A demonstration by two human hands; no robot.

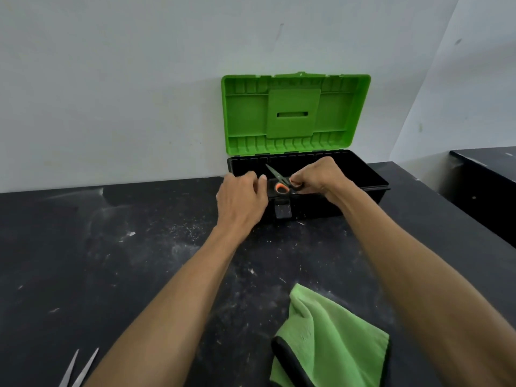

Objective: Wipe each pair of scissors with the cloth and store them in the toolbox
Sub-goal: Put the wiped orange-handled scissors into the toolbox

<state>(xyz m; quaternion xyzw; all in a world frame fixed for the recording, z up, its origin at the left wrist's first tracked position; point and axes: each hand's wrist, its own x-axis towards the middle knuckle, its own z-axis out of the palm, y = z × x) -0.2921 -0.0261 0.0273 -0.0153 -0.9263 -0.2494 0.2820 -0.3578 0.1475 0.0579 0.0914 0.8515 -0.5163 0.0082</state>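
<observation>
A black toolbox (371,191) with its green lid (296,113) raised stands against the wall at the back of the table. My right hand (315,174) grips the black-and-orange handles of a pair of scissors (277,178) over the box's front rim, blades pointing up and left. My left hand (240,196) hovers beside the scissors at the box's left front corner, fingers loosely curled, holding nothing. The green cloth (329,342) lies crumpled on the table near me. Another pair of scissors (79,368) shows only its open blades at the bottom left edge.
The black tabletop (125,261) is dusty and scuffed. A white wall rises right behind the toolbox. A second dark table (485,174) stands to the right across a gap.
</observation>
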